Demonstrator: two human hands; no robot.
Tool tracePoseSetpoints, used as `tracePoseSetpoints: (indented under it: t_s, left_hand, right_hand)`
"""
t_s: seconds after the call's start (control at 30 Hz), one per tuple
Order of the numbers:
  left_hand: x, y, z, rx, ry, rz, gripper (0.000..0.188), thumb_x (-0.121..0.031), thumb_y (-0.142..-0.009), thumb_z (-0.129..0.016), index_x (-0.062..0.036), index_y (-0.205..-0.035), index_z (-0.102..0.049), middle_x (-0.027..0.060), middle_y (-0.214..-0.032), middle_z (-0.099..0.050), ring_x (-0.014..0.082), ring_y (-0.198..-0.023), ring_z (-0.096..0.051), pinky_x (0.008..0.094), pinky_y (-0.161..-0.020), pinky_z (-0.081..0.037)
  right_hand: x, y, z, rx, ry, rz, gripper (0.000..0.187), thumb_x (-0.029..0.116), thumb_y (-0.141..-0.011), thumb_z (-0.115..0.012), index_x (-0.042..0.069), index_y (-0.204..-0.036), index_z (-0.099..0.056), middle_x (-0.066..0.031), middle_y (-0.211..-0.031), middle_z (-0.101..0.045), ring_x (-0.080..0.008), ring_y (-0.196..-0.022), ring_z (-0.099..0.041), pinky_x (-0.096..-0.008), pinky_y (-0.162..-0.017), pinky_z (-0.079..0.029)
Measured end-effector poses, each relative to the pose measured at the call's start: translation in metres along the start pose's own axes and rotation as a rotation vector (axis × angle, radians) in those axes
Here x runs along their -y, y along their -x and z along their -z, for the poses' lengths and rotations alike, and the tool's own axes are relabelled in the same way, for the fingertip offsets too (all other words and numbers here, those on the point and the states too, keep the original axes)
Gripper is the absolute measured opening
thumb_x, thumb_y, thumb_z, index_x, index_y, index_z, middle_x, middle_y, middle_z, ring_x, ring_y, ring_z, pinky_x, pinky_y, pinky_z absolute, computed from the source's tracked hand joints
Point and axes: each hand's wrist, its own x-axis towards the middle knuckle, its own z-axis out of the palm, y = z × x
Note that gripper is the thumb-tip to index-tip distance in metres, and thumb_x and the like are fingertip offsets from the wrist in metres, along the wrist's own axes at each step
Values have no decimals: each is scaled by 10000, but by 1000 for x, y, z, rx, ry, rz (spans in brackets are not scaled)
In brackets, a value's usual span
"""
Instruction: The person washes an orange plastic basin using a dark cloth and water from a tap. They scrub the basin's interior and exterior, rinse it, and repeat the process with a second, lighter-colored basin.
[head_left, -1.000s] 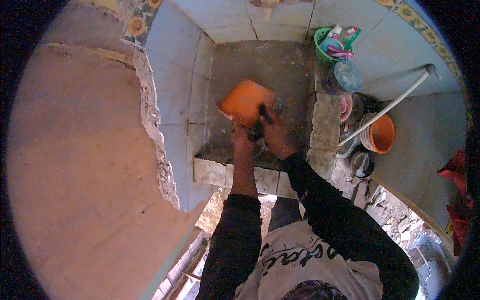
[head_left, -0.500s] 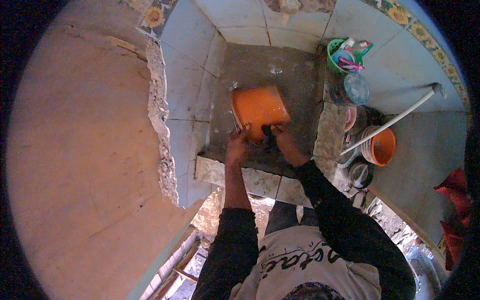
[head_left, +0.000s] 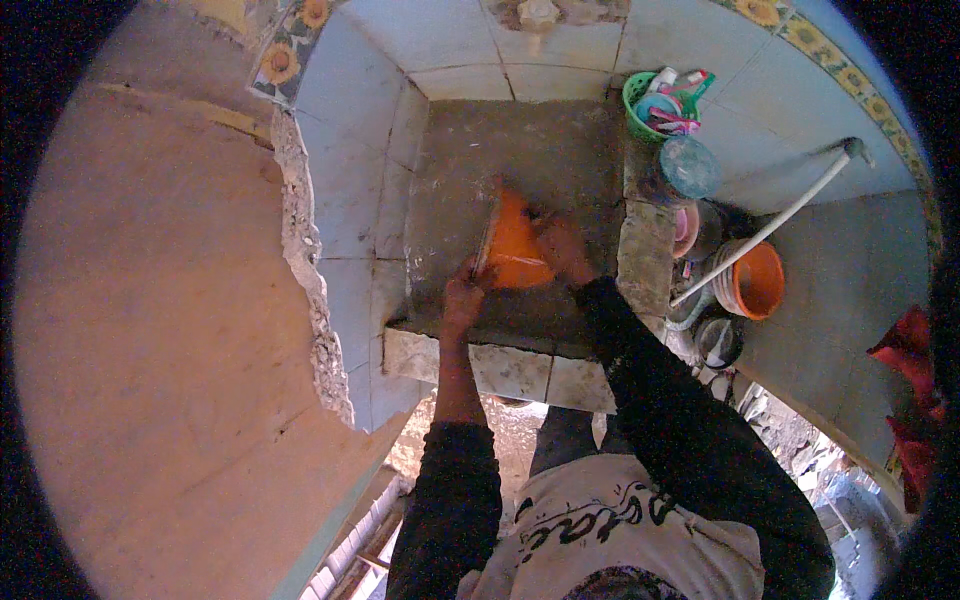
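Note:
An orange flat-sided object [head_left: 516, 245], whose kind I cannot make out, is tilted over the grey floor of a tiled basin [head_left: 470, 150]. My left hand [head_left: 464, 292] grips its lower left edge, fingers closed round the rim. On its right side, my right hand [head_left: 562, 248] is bent in against the orange surface. Motion smears the right fingers, and a dark patch shows by their tips. What that hand holds is too blurred to name.
Along the basin's right ledge stand a green basket [head_left: 636, 108] of brushes and small items, and a jar with a bluish lid [head_left: 688, 168]. A white pipe [head_left: 775, 240] slants past an orange bucket [head_left: 757, 280]. The basin's front lip [head_left: 510, 368] lies beneath my forearms.
The orange object has turned from lying broad side up to a tilted, narrower pose. My right hand has moved up along its right side. My left hand keeps hold of the edge.

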Motion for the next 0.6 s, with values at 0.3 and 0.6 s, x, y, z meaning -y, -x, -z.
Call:
tracePoseSetpoints:
  t_s: [0.3, 0.6]
  left_hand:
    - [6, 12, -18, 139, -471, 68, 403, -412, -872, -787, -124, -1152, -769, 158, -1102, -758, 307, -989, -716, 418, -865, -540]
    - [-40, 34, -33, -49, -332, -301, 553, -520, -882, -732, -102, -1245, -738, 229, -1290, -676, 460, -1330, -501, 546, -1126, -379]
  right_hand:
    - [-22, -3, 0, 252, -752, -69, 583, 409, -1004, -614, 47, -1452, -530, -183, -1321, -634, -355, -1197, -595, -439, -1051, -469]
    - [4, 31, 63, 275, -773, -187, 610, 397, -1016, -628, -9, -1458, -516, -144, -1388, -623, -263, -1247, -590, -380, -1083, -454]
